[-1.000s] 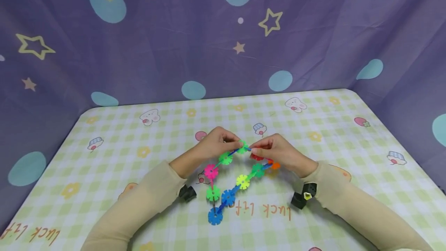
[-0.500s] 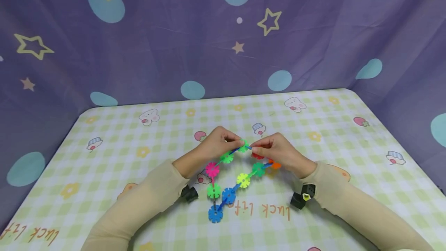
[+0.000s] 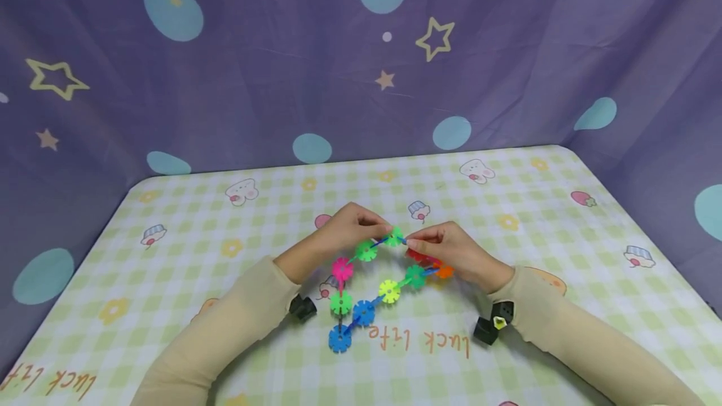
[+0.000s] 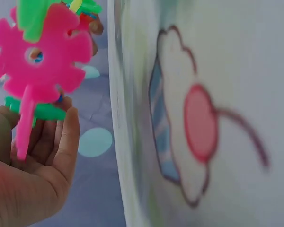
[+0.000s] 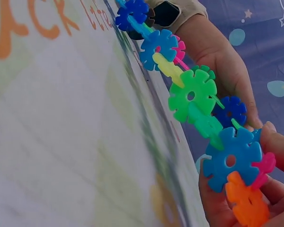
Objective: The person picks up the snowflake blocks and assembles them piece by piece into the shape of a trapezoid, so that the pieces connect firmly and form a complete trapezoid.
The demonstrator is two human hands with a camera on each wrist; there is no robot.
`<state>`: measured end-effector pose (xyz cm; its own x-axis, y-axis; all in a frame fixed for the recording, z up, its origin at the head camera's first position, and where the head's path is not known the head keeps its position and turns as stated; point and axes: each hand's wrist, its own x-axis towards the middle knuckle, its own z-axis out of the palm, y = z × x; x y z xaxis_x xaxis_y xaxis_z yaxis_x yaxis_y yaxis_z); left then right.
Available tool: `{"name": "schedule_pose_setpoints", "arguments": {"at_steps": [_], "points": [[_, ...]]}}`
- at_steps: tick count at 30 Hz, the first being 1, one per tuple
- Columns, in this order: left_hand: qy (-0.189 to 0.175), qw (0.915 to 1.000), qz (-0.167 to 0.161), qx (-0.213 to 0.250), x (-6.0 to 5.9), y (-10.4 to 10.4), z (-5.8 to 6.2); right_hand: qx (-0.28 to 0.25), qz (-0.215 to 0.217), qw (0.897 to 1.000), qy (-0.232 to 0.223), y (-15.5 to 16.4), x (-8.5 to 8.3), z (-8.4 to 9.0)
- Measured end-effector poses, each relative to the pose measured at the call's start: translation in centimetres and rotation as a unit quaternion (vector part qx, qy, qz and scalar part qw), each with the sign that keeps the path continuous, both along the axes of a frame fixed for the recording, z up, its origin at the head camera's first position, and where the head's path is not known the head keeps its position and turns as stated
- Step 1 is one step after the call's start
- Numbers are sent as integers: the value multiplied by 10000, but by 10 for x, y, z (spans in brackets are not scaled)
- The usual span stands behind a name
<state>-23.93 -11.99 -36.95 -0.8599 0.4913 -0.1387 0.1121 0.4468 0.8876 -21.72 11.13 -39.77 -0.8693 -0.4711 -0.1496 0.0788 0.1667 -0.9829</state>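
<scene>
A chain of notched plastic snowflake discs, slotted together in many colours, hangs in a loop between both hands. In the head view my left hand [image 3: 352,229] pinches the chain beside a green disc [image 3: 395,237] at the top. Facing it, my right hand [image 3: 451,249] pinches the chain by a small blue disc [image 3: 403,241], with a red disc [image 3: 416,254] just below. The nearest end is a blue disc [image 3: 340,339]. A pink disc [image 4: 61,61] fills part of the left wrist view; an orange disc [image 5: 248,203] shows by the right fingers.
A tablecloth [image 3: 225,281] with green checks and printed cartoons lies under the hands. Behind it hangs a purple curtain [image 3: 248,67] with stars and blue dots. Black wrist cameras, the left one [image 3: 303,309] and the right one [image 3: 493,322], sit near the sleeves.
The near end of the chain has swung slightly left and away from the body. Both hands keep their pinch at almost the same spot.
</scene>
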Motion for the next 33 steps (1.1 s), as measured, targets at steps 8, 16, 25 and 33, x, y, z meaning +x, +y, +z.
{"name": "schedule_pose_setpoints", "arguments": {"at_steps": [8, 16, 25, 33], "points": [[-448, 9968, 366, 549, 7, -34, 11, -157, -328, 9993, -39, 2, 0, -5], [-119, 9951, 655, 732, 38, -73, 9, -941, -952, 9899, -471, 5, 2, 3], [193, 9926, 1010, 652, 60, -69, 7, -1874, -1484, 9675, -822, 2, 0, 10], [125, 9877, 1188, 1011, 60, -68, 6, -1314, -925, 9849, -645, 10, -1, 14]]}}
